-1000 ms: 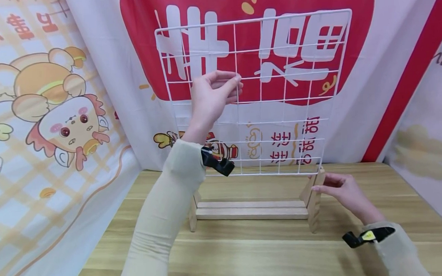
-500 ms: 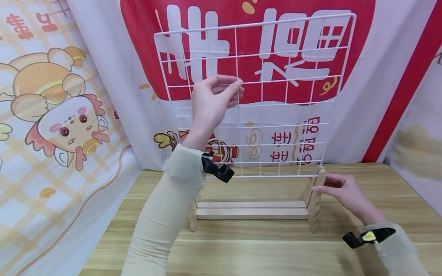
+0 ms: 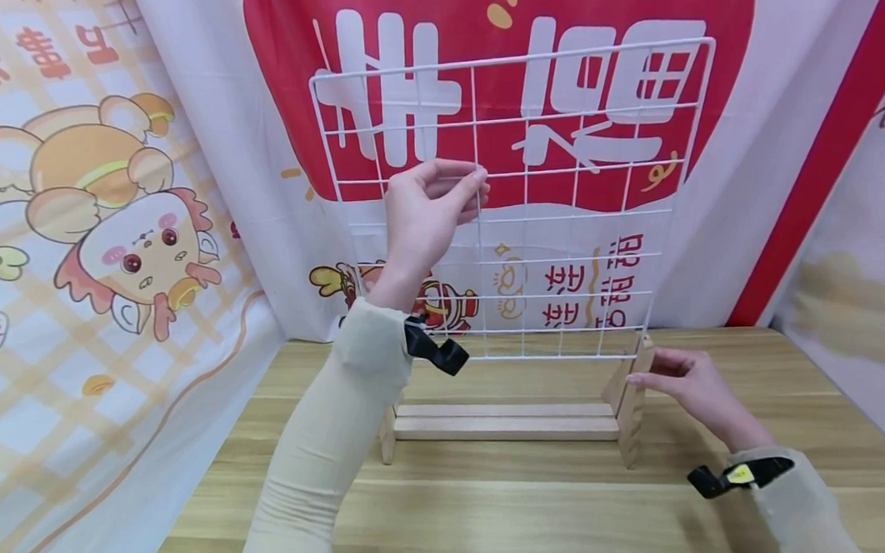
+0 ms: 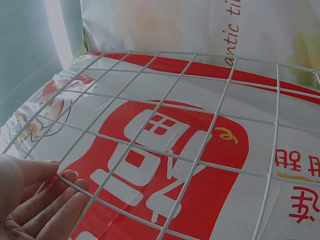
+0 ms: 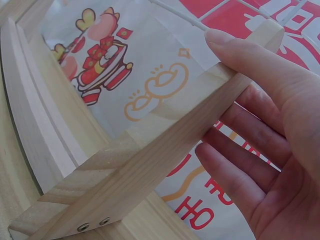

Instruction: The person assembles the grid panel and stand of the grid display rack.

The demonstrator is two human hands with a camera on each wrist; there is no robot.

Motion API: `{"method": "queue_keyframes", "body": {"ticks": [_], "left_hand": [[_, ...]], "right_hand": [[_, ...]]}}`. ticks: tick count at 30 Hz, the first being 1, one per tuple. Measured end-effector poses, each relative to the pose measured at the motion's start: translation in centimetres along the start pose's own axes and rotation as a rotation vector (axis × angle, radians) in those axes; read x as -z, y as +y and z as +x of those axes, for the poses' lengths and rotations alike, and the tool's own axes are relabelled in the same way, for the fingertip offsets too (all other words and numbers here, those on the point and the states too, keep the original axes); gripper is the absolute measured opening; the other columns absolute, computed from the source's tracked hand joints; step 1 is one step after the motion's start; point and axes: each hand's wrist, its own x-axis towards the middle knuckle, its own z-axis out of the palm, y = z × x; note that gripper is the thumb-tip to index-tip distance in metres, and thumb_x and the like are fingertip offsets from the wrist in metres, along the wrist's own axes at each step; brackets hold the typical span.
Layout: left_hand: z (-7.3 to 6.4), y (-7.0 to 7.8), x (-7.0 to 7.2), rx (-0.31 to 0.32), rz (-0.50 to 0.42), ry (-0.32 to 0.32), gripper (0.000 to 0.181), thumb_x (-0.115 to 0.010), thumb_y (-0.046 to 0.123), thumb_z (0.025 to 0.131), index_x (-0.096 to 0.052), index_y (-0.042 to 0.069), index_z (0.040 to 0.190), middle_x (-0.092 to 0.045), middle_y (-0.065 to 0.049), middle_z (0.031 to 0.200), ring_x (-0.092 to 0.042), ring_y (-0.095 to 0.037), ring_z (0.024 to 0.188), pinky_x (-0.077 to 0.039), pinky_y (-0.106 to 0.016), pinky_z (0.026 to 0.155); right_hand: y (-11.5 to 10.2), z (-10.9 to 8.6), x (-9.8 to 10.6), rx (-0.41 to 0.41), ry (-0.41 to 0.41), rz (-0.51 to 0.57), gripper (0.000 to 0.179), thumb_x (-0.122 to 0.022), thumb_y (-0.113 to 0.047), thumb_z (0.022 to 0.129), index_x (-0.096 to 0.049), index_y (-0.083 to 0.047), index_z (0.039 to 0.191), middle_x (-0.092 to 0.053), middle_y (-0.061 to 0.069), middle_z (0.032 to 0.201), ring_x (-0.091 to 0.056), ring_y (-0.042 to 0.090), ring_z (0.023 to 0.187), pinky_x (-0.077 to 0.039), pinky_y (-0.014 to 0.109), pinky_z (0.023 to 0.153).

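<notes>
A white wire grid panel [image 3: 527, 219] stands upright in the head view, its lower edge level with the top of a pale wooden stand [image 3: 506, 426]. My left hand [image 3: 424, 215] pinches a wire left of the panel's middle. In the left wrist view, thumb and fingers of that left hand [image 4: 37, 200] meet at a wire of the grid [image 4: 196, 162]. My right hand [image 3: 692, 384] holds the stand's right upright [image 3: 631, 408] near its top. In the right wrist view, the thumb lies over the upright's edge, fingers behind. My left arm hides most of the left upright.
The stand rests on a wood-grain table [image 3: 500, 516]. Behind it hangs a white cloth with a large red print [image 3: 473, 7]. A cartoon-printed cloth [image 3: 110, 244] lines the left side, and a pale cloth [image 3: 853, 230] the right.
The grid panel has come down a little, its top edge most of all. My left hand moves down slightly with it, while my right hand stays in place on the upright.
</notes>
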Motion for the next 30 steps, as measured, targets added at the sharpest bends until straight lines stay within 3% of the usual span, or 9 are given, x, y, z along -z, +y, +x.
{"method": "queue_keyframes", "body": {"ticks": [14,22,30], "left_hand": [[-1.0,-0.5,-0.1,-0.009,-0.037,-0.004,0.023,-0.078,0.024,0.093,-0.076,0.010,0.111,-0.076,-0.001,0.099,-0.074,-0.015,0.089,-0.061,-0.028,0.080],[-1.2,-0.6,-0.2,-0.026,-0.047,-0.002,0.024,-0.078,0.023,0.093,-0.076,0.009,0.112,-0.076,-0.002,0.100,-0.074,-0.016,0.089,-0.061,-0.029,0.081],[-1.4,-0.7,-0.3,-0.029,-0.058,0.004,0.025,-0.078,0.023,0.093,-0.076,0.007,0.112,-0.076,-0.001,0.099,-0.074,-0.016,0.089,-0.061,-0.029,0.081]], "right_hand": [[0.2,0.0,0.0,0.017,-0.036,0.074,0.044,-0.076,-0.018,0.095,-0.065,0.006,0.129,-0.073,0.013,0.115,-0.069,0.009,0.099,-0.059,0.025,0.082],[0.3,0.0,0.0,0.003,-0.028,0.038,0.046,-0.077,-0.022,0.094,-0.065,0.005,0.130,-0.074,0.009,0.114,-0.069,0.008,0.098,-0.058,0.023,0.082],[0.4,0.2,0.1,0.011,-0.042,0.042,0.046,-0.077,-0.024,0.095,-0.065,0.001,0.132,-0.071,0.015,0.120,-0.068,0.008,0.101,-0.057,0.023,0.084]]}}
